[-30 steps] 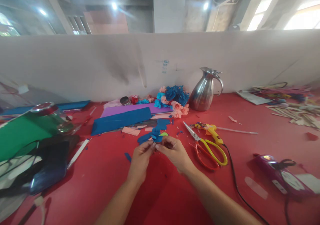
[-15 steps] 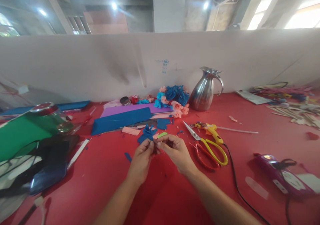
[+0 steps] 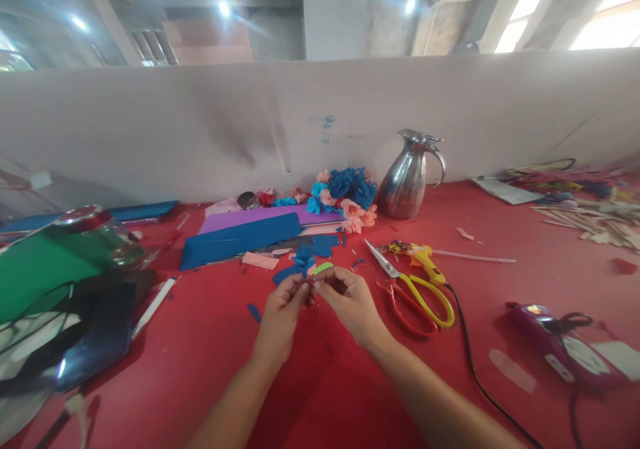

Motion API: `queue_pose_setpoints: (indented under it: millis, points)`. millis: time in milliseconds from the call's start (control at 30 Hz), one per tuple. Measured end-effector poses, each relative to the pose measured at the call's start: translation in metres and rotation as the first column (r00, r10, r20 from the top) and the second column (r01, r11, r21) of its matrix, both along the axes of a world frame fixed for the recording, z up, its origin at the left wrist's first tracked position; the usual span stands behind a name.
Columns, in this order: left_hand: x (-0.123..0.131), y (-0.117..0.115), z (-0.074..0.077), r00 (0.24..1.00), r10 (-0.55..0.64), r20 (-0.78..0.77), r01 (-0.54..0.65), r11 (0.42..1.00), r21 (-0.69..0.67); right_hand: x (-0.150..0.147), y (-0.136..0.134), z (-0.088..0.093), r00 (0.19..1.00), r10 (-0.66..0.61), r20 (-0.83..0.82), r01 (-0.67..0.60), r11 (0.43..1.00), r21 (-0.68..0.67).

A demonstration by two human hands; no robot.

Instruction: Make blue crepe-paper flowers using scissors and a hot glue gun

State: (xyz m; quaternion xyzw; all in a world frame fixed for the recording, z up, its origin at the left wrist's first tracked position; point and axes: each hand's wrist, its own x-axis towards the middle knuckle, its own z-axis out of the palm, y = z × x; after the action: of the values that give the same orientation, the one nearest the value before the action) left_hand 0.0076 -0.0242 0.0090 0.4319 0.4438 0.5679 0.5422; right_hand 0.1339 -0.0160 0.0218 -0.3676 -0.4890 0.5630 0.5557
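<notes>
My left hand (image 3: 280,312) and my right hand (image 3: 350,299) meet over the red table (image 3: 320,382), fingertips pinched together. Between them they grip a small blue paper flower (image 3: 303,259) whose petals stick up just beyond my fingers. A small green scrap (image 3: 323,267) lies right by my right fingertips. Blue paper offcuts (image 3: 285,274) lie on the table just past my left hand.
Yellow-handled scissors (image 3: 417,289), red scissors (image 3: 407,312) and a yellow glue gun (image 3: 423,257) with a black cord lie to the right. Behind are blue and purple sheets (image 3: 240,236), a heap of paper flowers (image 3: 345,196) and a steel jug (image 3: 407,176). Green sheet and dark bags sit left.
The blue flower has turned between my fingertips. My hands stay in nearly the same spot over the table; the view has shifted slightly.
</notes>
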Motion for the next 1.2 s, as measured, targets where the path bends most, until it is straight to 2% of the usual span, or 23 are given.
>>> queue_pose_setpoints:
  millis: [200, 300, 367, 433, 533, 600, 667, 733, 867, 1033, 1200]
  points:
    - [-0.003, 0.001, -0.003, 0.995, 0.092, -0.033, -0.092, 0.996, 0.004, 0.003, 0.006, -0.008, 0.982, -0.075, 0.175, 0.071, 0.997, 0.030]
    - [-0.003, 0.001, -0.004, 0.990, 0.136, -0.045, -0.136, 0.991, 0.001, 0.013, 0.014, -0.012, 0.932, -0.161, 0.324, 0.156, 0.987, 0.042]
    - [-0.004, 0.001, -0.005, 0.986, 0.158, -0.052, -0.158, 0.987, 0.002, 0.023, 0.020, -0.013, 0.868, -0.206, 0.451, 0.196, 0.978, 0.070]
    - [-0.004, 0.000, -0.004, 0.981, 0.180, -0.065, -0.181, 0.983, -0.005, 0.031, 0.024, -0.014, 0.726, -0.285, 0.625, 0.206, 0.958, 0.197]
    - [-0.003, -0.001, -0.002, 0.972, 0.232, -0.034, -0.233, 0.972, -0.025, 0.034, 0.026, -0.016, 0.417, -0.399, 0.817, 0.082, 0.911, 0.404]
    - [-0.003, -0.001, 0.000, 0.962, 0.271, 0.021, -0.272, 0.962, -0.001, 0.030, 0.026, -0.019, 0.272, -0.407, 0.872, -0.014, 0.904, 0.427]
    - [-0.003, 0.000, 0.002, 0.952, 0.295, 0.077, -0.298, 0.954, 0.032, 0.024, 0.027, -0.023, 0.200, -0.387, 0.900, -0.056, 0.913, 0.405]
    - [-0.004, 0.001, 0.003, 0.946, 0.305, 0.109, -0.309, 0.951, 0.025, 0.021, 0.028, -0.026, 0.173, -0.360, 0.917, -0.065, 0.925, 0.375]
    - [-0.008, 0.005, 0.000, 0.932, 0.334, 0.140, -0.333, 0.942, -0.032, 0.025, 0.031, -0.028, 0.191, -0.349, 0.917, -0.030, 0.932, 0.361]
    - [-0.013, 0.010, -0.004, 0.919, 0.372, 0.130, -0.371, 0.928, -0.039, 0.027, 0.038, -0.026, 0.183, -0.299, 0.936, 0.010, 0.953, 0.303]
    - [-0.016, 0.013, -0.005, 0.908, 0.396, 0.137, -0.398, 0.917, -0.015, 0.012, 0.067, -0.027, 0.295, -0.292, 0.910, 0.152, 0.954, 0.257]
